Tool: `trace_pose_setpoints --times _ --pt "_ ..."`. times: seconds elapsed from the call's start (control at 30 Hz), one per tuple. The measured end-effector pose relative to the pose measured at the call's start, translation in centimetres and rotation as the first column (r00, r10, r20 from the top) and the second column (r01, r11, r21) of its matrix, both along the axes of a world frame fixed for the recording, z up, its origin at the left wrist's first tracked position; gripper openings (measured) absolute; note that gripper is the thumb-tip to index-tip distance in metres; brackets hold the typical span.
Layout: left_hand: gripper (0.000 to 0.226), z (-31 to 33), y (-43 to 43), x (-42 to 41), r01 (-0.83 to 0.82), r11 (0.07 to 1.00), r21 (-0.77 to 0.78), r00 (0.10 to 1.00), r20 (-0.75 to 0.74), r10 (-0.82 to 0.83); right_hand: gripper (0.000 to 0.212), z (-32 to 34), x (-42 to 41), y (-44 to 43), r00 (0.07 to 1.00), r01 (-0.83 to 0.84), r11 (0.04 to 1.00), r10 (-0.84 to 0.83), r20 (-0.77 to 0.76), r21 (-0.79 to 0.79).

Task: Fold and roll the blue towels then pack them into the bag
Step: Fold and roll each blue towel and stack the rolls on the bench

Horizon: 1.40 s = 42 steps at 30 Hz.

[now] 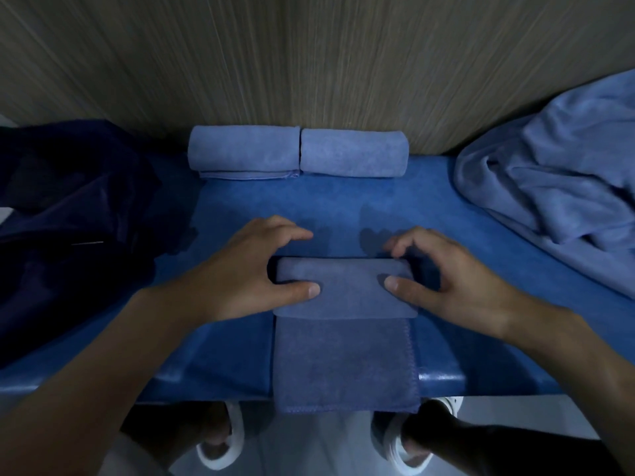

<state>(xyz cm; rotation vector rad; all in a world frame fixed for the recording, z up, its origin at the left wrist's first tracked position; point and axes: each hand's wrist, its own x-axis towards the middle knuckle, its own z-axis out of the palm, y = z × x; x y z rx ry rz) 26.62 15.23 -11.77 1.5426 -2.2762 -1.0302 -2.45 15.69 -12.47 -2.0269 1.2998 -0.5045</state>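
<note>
Head view: the half-rolled towel [343, 286] lies in the middle of the blue table [343, 207], right between the two hands. The left hand [247, 269] clasps the roll's left end, thumb pressed on top and fingers arched over its far side. The right hand [457, 276] grips the right end the same way. The towel's flat tail runs toward the person and hangs over the table's near edge. Two rolled towels [354, 152] sit touching against the wooden wall [309, 56]. A loose heap of towels [556, 187] lies to the right, a dark bag [68, 201] to the left.
</note>
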Motion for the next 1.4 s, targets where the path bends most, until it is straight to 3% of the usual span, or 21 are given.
trace_pose_setpoints --times 0.07,0.17,0.23,0.3,0.4,0.47,0.53,0.63,0.73,0.87,1.0,1.1,1.23,1.4 --pt "0.082 -0.2 -0.2 0.2 0.036 0.999 -0.013 0.993 0.113 -0.034 0.051 0.3 -0.3 0.1 0.995 -0.001 0.999 0.006 -0.095 0.05" --pt "0.057 0.1 -0.1 0.2 0.062 0.998 -0.002 0.989 0.137 -0.061 0.074 0.8 -0.2 0.0 0.975 -0.047 0.997 0.059 -0.216 0.062" --pt "0.052 0.4 0.1 0.0 0.062 0.998 0.009 0.991 0.122 -0.063 0.068 0.8 0.0 -0.2 0.966 -0.096 0.993 0.11 -0.233 0.074" --pt "0.049 0.5 0.1 0.0 0.016 0.998 0.06 0.995 0.093 -0.021 0.049 0.8 0.3 -0.3 0.982 -0.095 0.99 0.11 -0.155 0.104" --pt "0.05 0.5 0.0 -0.2 -0.063 0.994 0.086 0.998 -0.008 0.064 0.029 0.9 0.9 -0.5 0.999 -0.041 0.999 0.042 -0.031 0.027" --pt "0.052 0.5 -0.2 -0.2 -0.146 0.989 0.012 0.984 -0.101 0.146 0.03 0.9 1.4 -0.7 0.999 0.036 0.997 -0.036 0.008 -0.074" --pt "0.051 0.6 -0.3 -0.6 -0.175 0.969 -0.172 0.977 -0.155 0.149 0.029 0.9 1.9 -0.9 0.997 0.072 0.968 -0.08 -0.021 -0.239" --pt "0.029 0.6 -0.1 -1.4 -0.098 0.902 -0.42 0.995 -0.07 0.075 0.035 0.8 2.3 -1.0 0.981 -0.006 0.9 -0.08 -0.178 -0.436" --pt "0.027 0.3 0.3 -1.8 -0.062 0.873 -0.484 0.997 0.015 0.079 0.045 0.7 2.5 -0.8 0.961 -0.063 0.884 -0.072 -0.268 -0.463" --pt "0.031 0.2 0.7 -1.6 -0.034 0.915 -0.402 0.997 0.047 0.057 0.038 1.0 2.4 -0.2 0.953 -0.15 0.9 0.022 -0.301 -0.409" --pt "0.055 0.1 1.1 -1.1 0.041 0.963 -0.266 0.997 0.08 -0.02 0.045 0.8 2.1 0.2 0.946 -0.183 0.922 0.072 -0.315 -0.34" --pt "0.063 0.3 1.3 -1.1 0.085 0.953 -0.29 0.994 0.091 -0.061 0.043 0.9 2.1 0.6 0.957 -0.185 0.935 0.102 -0.272 -0.301" --pt "0.058 0.1 1.3 -1.3 0.09 0.938 -0.335 0.995 0.077 -0.068 0.032 1.0 2.1 1.0 0.966 -0.201 0.93 0.136 -0.22 -0.307" --pt "0.06 -0.5 1.4 -1.2 0.161 0.942 -0.296 0.987 0.039 -0.157 0.026 0.9 2.3 1.2 0.983 -0.149 0.945 0.111 -0.144 -0.291"
